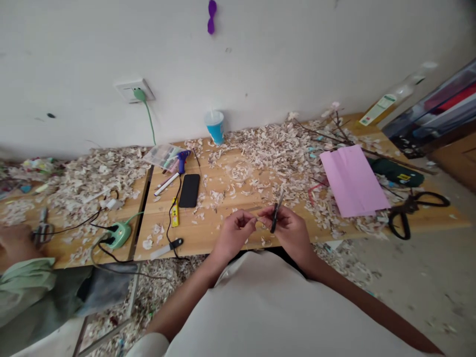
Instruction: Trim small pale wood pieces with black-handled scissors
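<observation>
Over the front edge of the table, both hands are close together before my body. My left hand (237,229) is closed in a pinch, on a tiny pale piece (257,219) too small to name. Its fingertips almost meet those of my right hand (292,229). That hand is closed around small black-handled scissors (275,218), their grey blades pointing up and away from me; whether the blades are apart, I cannot tell. Behind the hands, a little heap of pale cut pieces (240,171) lies on the wood.
Pale scraps (260,144) spread along the wall. Leftward are a phone (189,191), a glue gun (182,159), a utility knife (167,248) and a power strip (119,234). Rightward lie pink paper (353,181) and large scissors (411,206). A co-worker's hand (17,243) is far left.
</observation>
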`<state>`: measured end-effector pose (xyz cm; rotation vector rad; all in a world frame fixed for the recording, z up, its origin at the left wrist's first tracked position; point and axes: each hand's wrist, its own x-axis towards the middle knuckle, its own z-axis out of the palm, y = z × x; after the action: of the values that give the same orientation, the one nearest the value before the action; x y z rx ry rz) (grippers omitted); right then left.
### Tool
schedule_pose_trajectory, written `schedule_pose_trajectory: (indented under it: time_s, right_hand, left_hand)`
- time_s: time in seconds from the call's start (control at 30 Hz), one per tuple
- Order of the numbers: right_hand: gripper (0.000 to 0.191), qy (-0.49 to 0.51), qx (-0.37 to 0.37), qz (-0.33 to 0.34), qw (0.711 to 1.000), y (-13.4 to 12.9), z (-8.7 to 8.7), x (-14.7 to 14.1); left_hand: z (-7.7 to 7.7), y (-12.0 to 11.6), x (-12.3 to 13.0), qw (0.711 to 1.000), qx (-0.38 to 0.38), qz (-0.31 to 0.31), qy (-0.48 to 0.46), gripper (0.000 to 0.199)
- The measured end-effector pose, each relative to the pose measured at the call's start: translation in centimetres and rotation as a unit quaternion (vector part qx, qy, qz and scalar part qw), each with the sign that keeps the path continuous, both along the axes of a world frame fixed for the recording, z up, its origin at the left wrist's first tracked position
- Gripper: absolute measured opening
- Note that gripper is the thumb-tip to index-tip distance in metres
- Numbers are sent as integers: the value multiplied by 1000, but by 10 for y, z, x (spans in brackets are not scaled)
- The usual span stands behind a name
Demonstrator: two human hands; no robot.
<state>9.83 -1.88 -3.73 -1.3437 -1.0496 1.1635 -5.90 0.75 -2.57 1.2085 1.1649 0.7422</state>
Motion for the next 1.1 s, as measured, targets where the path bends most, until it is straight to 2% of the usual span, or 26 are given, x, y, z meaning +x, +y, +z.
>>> schedule_pose_trajectory:
  time_s: [0.13, 0.33, 0.5, 0.7, 0.93, 1.1]
  right_hand:
    - [26, -17, 9, -2, 1000, -2, -6, -2]
    - [25, -36, -5, 6, 999, -4, -3, 4]
    - [25, -54, -7, 22, 998, -3, 1, 5]
    - [30, -1, -43, -31, 999, 1, 5, 2]
    - [28, -3, -50, 42, 998, 1, 3, 2]
    - [29, -9, -63, 34, 997, 0, 3, 1]
  left_hand:
    - [3, -4, 1, 1000, 22, 11, 14, 25]
    - [3, -7, 1, 995, -51, -30, -86, 36]
    - [0, -5, 2, 992, -63, 2, -111, 34]
    - [-2, -1, 2, 992, -56, 54, -104, 36]
    - [-9, -1, 1, 981, -88, 84, -152, 34]
    - [-12, -2, 2, 977, -109, 67, -169, 34]
